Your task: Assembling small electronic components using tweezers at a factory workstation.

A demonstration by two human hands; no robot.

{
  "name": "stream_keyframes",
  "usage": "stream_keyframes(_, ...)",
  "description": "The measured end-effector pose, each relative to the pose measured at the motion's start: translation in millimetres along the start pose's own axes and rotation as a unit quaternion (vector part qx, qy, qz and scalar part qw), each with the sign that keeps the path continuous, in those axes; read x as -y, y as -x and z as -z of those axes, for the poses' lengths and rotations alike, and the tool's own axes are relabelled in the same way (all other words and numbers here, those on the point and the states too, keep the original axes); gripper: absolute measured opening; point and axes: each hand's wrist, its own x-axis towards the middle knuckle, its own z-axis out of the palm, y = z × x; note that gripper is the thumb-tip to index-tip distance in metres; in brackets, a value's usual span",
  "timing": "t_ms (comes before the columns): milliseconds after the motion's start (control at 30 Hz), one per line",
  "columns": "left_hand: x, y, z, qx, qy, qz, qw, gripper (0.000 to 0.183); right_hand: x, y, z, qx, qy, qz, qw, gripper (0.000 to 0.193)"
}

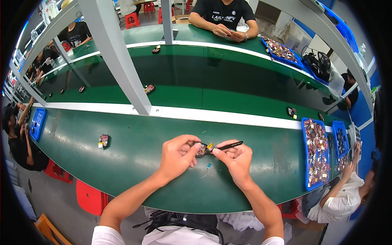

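Note:
Over the green table (143, 179), my left hand (176, 157) pinches a small dark electronic assembly (200, 152) with a yellow label on its right side. A pair of black tweezers (230, 145) is gripped by my right hand (237, 160), its narrow end pointing left against the assembly. Fingers cover part of the assembly, so its details are hard to make out. Just below the hands lie a tiny blue piece (208, 165) and a thin pale strand. Another similar assembly (103, 141) rests on the table to the left.
To the right, a blue tray (305, 163) is full of similar assemblies, beside a smaller blue tray (345, 143). Beyond the white rail (204, 116), a green conveyor belt (228, 81) carries several assemblies. A grey post (118, 57) rises at left. Co-workers sit across and at both sides.

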Motion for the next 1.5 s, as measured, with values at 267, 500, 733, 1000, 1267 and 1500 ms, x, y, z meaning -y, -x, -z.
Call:
stream_keyframes(267, 9.7, -8.1, 6.7, 0.068, 0.14, 0.035, 0.987, 0.027, 15.8, -1.1, 6.9, 0.011, -0.041, -0.069, 0.997, 0.018)
stream_keyframes(500, 7.6, -9.3, 8.6, 0.105, 0.197, 0.046, 0.974, 0.03, 10.4, 6.2, 4.8, 0.019, -0.018, 0.046, 0.999, 0.016)
stream_keyframes(733, 8.3, -7.8, 8.5, 0.105, 0.196, 0.03, 0.975, 0.029, 6.1, 9.0, -2.6, -0.022, 0.16, 0.234, 0.959, 0.011)
stream_keyframes(1000, 10.3, -5.3, 3.9, 0.1, 0.189, 0.021, 0.977, 0.029, 6.5, 8.1, -1.1, -0.003, 0.203, 0.292, 0.935, 0.013)
stream_keyframes(1267, 8.9, -4.1, 2.9, 0.093, 0.185, 0.006, 0.978, 0.031, 8.2, 9.0, -2.0, 0.003, 0.215, 0.297, 0.93, 0.013)
stream_keyframes(1500, 11.8, -2.5, 1.5, 0.084, 0.168, 0.005, 0.982, 0.032, 2.2, 10.3, 0.5, -0.023, 0.179, 0.201, 0.963, 0.012)
